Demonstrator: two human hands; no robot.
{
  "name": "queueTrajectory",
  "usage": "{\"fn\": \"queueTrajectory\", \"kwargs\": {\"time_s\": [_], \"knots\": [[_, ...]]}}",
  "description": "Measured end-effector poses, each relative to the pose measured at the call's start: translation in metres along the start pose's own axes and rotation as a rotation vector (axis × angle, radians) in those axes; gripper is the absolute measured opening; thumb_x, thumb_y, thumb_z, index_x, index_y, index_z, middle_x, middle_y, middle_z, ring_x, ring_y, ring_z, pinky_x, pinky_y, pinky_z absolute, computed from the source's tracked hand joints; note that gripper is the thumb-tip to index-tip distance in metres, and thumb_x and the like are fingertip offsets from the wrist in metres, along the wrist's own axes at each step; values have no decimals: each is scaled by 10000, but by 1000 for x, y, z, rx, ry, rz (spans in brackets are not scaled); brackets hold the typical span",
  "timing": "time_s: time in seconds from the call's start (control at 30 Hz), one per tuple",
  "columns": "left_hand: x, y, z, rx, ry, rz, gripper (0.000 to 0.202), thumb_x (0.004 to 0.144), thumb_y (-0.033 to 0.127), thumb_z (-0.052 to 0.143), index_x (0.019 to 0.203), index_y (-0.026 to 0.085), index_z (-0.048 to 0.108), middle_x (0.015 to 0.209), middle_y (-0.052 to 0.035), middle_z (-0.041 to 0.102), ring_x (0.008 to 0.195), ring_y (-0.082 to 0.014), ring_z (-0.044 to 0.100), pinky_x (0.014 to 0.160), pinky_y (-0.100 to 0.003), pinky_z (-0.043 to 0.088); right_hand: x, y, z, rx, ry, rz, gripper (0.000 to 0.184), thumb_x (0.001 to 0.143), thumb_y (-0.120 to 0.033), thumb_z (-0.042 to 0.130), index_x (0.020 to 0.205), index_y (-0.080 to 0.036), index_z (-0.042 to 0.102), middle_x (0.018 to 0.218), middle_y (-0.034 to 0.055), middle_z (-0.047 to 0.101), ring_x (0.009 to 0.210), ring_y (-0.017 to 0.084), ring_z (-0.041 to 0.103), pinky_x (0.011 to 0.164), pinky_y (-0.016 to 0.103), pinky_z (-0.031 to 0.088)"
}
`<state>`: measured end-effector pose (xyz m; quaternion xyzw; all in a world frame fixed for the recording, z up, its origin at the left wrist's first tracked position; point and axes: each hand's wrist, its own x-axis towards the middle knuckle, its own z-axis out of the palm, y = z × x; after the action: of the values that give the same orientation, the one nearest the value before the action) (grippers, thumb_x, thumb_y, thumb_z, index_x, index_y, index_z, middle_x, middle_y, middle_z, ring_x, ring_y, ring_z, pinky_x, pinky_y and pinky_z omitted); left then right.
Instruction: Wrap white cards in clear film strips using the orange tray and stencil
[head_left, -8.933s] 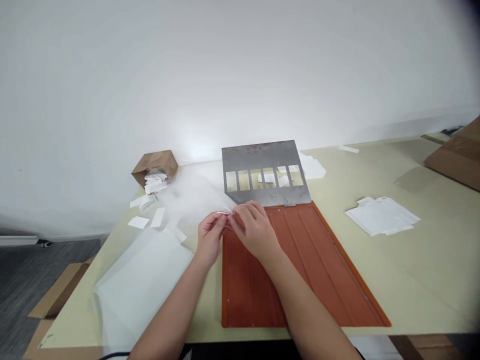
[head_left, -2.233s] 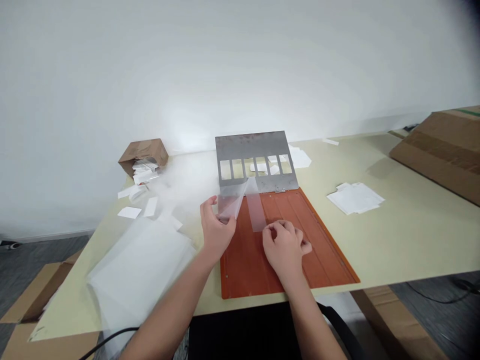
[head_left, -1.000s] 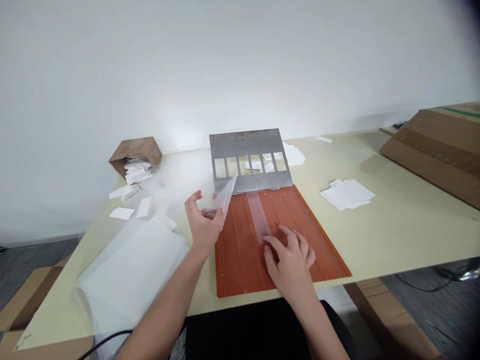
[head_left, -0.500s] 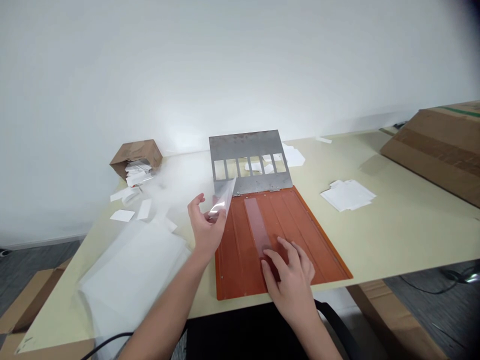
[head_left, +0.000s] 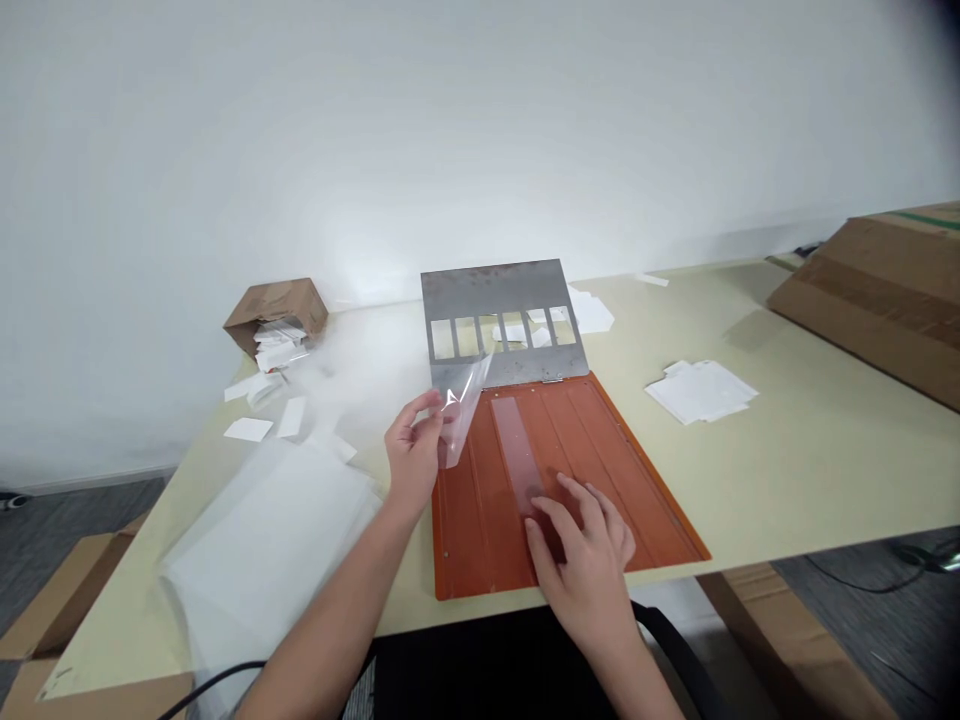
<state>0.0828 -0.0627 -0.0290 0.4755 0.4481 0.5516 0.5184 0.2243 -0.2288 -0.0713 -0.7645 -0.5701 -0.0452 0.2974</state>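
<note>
Shifted toward the board since the earlier frame, left hand (head_left: 411,450) pinches a clear film (head_left: 466,412) at the 9 o'clock edge of the orange board (head_left: 480,540); right hand (head_left: 583,558) lies open, fingers spread, beside a clear strip (head_left: 514,445) on it. At 10 o'clock, a cardboard box (head_left: 276,310) spills white paper slips (head_left: 271,345).

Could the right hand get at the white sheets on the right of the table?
Probably yes: the right hand lies open on the orange board, with only board and tabletop before the white sheets; the left hand, pinching clear film, blocks nothing.

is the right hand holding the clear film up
No, the right hand rests on the orange board; the left hand holds the clear film.
</note>
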Motion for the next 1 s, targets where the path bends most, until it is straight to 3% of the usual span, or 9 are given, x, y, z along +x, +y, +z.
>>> {"fn": "queueTrajectory", "kwargs": {"time_s": [0.1, 0.2, 0.3, 0.4, 0.5, 0.6, 0.77, 1.0], "knots": [[1, 3, 2, -85, -29, -59, 469, 712, 312, 781, 1149, 249, 622, 966, -9, 650, 701, -139, 675, 486, -193, 476, 11, -5, -3, 69, 10, 27, 216, 931, -339, 512, 1036, -260, 684, 1355, 104, 572, 1270, 335, 460, 973, 540, 351], [1, 6, 4, -183, -63, -115, 598, 641, 261, 835, 1179, 259, 573, 873, 37, 636, 664, -118, 659, 539, -209, 508, 35, -19, -5, 213, -53, 1, 221, 937, -330, 506, 1062, -237, 662, 1185, 93, 682, 1116, 261, 598, 951, 461, 374], [1, 7, 4, -272, -76, -159, 679, 579, 207, 866, 1188, 255, 567, 795, 72, 623, 652, -98, 644, 632, -240, 551, 65, -40, -5, 374, -175, 7, 230, 935, -328, 498, 1064, -203, 641, 1016, 65, 736, 921, 205, 670, 833, 353, 439], [0, 6, 3, -359, -100, -216, 698, 560, 176, 877, 1184, 262, 575, 746, 95, 609, 649, -89, 646, 697, -266, 570, 83, -61, -4, 389, -231, 83, 211, 921, -355, 514, 998, -218, 654, 963, 40, 741, 827, 190, 674, 693, 299, 442], [-1, 4, 5, -442, -113, -280, 633, 536, 162, 885, 1094, 256, 601, 716, 103, 595, 649, -96, 653, 697, -277, 573, 85, -73, -4, 432, -240, 201, 223, 896, -415, 562, 990, -240, 662, 939, 22, 747, 814, 189, 684, 653, 284, 448], [-4, 2, 9, -486, -122, -325, 539, 505, 156, 885, 964, 245, 616, 684, 105, 586, 644, -102, 658, 711, -288, 575, 80, -75, -3, 497, -195, 289, 240, 875, -455, 597, 984, -253, 669, 960, 16, 755, 852, 192, 697, 706, 296, 485], [-7, 2, 13, -496, -171, -353, 437, 474, 156, 885, 802, 225, 605, 624, 102, 583, 645, -115, 675, 665, -255, 556, 77, -71, -4, 573, -157, 312, 223, 878, -441, 582, 936, -252, 685, 950, 26, 766, 840, 199, 709, 752, 326, 519], [-6, -1, 13, -495, -188, -358, 423, 476, 154, 896, 781, 224, 613, 625, 94, 598, 678, -127, 692, 664, -257, 573, 77, -67, -8, 663, -181, 316, 225, 886, -389, 541, 957, -249, 702, 957, 32, 767, 853, 195, 710, 767, 329, 533]]}}
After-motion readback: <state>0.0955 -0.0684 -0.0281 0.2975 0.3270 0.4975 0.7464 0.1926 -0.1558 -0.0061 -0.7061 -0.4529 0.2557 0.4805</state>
